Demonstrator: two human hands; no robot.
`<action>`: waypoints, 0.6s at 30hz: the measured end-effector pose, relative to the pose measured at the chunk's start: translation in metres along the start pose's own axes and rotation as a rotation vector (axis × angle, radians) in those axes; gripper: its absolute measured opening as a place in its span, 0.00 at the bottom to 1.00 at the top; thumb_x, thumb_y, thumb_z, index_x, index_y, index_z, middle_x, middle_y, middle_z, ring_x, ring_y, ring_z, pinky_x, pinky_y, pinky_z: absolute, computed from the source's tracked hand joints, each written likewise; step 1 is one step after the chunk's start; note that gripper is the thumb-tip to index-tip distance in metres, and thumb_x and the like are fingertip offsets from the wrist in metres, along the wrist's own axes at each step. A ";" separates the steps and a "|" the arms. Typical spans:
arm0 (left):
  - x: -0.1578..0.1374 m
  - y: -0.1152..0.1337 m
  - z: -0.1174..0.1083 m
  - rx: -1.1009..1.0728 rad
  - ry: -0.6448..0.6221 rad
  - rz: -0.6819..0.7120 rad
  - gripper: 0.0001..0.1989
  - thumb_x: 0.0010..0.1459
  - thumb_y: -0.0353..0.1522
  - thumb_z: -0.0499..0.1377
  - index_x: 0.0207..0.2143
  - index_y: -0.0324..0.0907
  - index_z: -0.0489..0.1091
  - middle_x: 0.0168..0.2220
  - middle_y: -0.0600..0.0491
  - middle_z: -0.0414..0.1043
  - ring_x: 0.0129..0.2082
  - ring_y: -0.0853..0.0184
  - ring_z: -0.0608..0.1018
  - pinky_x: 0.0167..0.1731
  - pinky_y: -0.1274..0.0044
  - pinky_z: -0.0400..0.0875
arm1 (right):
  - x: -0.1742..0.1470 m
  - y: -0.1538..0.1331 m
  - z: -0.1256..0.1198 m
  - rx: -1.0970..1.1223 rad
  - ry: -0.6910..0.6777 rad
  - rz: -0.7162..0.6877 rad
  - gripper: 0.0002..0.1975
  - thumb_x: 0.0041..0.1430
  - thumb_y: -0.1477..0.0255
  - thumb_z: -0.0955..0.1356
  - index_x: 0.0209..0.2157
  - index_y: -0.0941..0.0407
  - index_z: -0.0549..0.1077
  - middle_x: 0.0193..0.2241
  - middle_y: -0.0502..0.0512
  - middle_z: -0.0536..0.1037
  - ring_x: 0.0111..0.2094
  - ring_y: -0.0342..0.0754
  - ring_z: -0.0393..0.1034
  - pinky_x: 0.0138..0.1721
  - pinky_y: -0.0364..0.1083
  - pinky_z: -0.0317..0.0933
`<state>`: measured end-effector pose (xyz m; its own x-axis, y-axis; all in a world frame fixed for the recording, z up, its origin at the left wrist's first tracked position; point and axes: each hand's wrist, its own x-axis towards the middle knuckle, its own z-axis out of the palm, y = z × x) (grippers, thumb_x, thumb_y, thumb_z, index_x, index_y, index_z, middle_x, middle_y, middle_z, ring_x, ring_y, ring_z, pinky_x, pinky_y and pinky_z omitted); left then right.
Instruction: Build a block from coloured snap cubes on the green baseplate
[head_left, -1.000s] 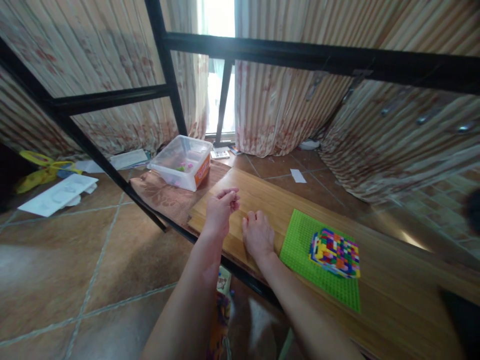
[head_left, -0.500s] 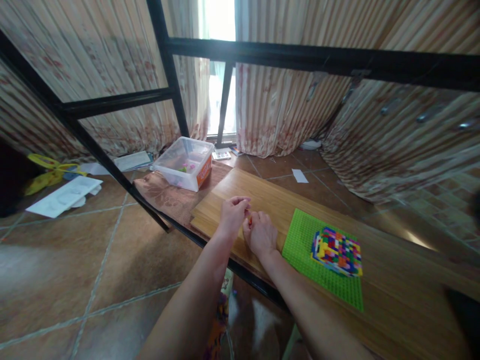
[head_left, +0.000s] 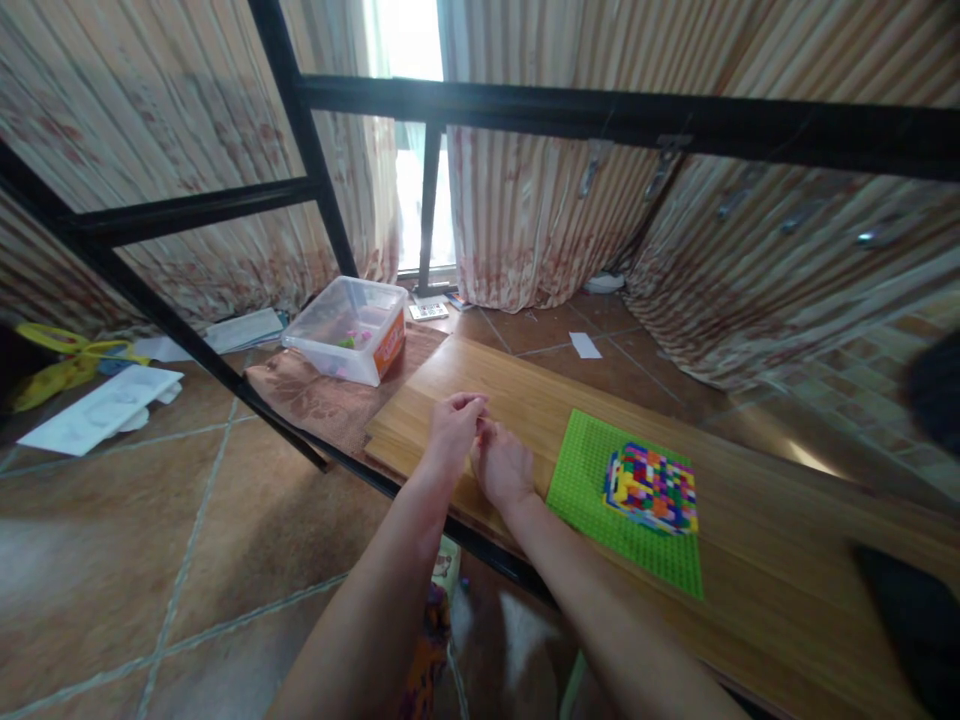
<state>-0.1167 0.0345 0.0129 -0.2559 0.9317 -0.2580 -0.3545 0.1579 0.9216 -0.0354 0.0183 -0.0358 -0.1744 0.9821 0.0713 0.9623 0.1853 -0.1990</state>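
Note:
My left hand point(head_left: 454, 428) and my right hand point(head_left: 504, 464) meet above the wooden board, fingertips pinched together and touching. Whatever sits between the fingers is too small and covered to make out. To the right of my hands lies a green studded baseplate point(head_left: 576, 467). On it stands a low block of building bricks point(head_left: 654, 490) in many colours, with yellow and blue showing along its near left side. Neither hand touches the baseplate or the bricks.
A clear plastic box point(head_left: 330, 345) with a few pink and green pieces stands on a brown cloth point(head_left: 289, 395) beyond the wooden board point(head_left: 465, 365). A dark flat object point(head_left: 911, 620) lies at the right. Black metal bars point(head_left: 525, 105) frame the area.
The view has shifted slightly, so most things appear further left. A small orange-red bit seen at my right fingers before is now hidden. My hands stay together.

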 end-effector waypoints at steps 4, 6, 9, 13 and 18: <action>0.004 -0.003 -0.002 0.006 0.014 -0.008 0.08 0.41 0.32 0.65 0.24 0.36 0.73 0.20 0.56 0.69 0.18 0.77 0.68 0.22 0.82 0.62 | 0.002 0.002 -0.001 0.038 -0.033 -0.054 0.10 0.68 0.74 0.57 0.43 0.57 0.69 0.40 0.60 0.78 0.39 0.50 0.74 0.34 0.44 0.60; 0.006 -0.004 -0.004 0.010 0.020 -0.006 0.09 0.40 0.34 0.66 0.24 0.36 0.73 0.20 0.56 0.68 0.18 0.77 0.68 0.22 0.82 0.62 | 0.004 0.005 -0.002 0.074 -0.033 -0.070 0.10 0.68 0.75 0.57 0.42 0.57 0.69 0.40 0.60 0.78 0.39 0.50 0.74 0.36 0.44 0.60; 0.008 -0.006 -0.005 0.013 0.030 -0.002 0.10 0.40 0.35 0.67 0.23 0.37 0.72 0.19 0.56 0.68 0.18 0.77 0.68 0.22 0.82 0.62 | 0.006 0.010 -0.002 0.157 -0.009 -0.056 0.10 0.67 0.74 0.58 0.40 0.57 0.69 0.38 0.60 0.78 0.38 0.50 0.74 0.36 0.44 0.60; 0.008 -0.009 -0.003 -0.003 0.036 -0.012 0.09 0.42 0.34 0.66 0.22 0.37 0.72 0.19 0.56 0.69 0.19 0.76 0.68 0.23 0.82 0.63 | 0.013 0.020 0.001 0.353 0.093 0.033 0.10 0.65 0.69 0.61 0.36 0.56 0.71 0.33 0.57 0.79 0.33 0.49 0.73 0.35 0.44 0.58; 0.006 -0.017 0.005 -0.070 0.047 -0.077 0.08 0.46 0.34 0.64 0.26 0.37 0.72 0.21 0.56 0.69 0.20 0.76 0.69 0.25 0.82 0.62 | 0.026 0.040 0.006 0.711 0.314 0.251 0.14 0.60 0.64 0.61 0.30 0.57 0.73 0.26 0.55 0.77 0.29 0.48 0.69 0.33 0.45 0.58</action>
<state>-0.1075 0.0393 -0.0027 -0.2666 0.9012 -0.3417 -0.4359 0.2035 0.8767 -0.0024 0.0517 -0.0479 0.1969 0.9615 0.1917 0.5838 0.0421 -0.8108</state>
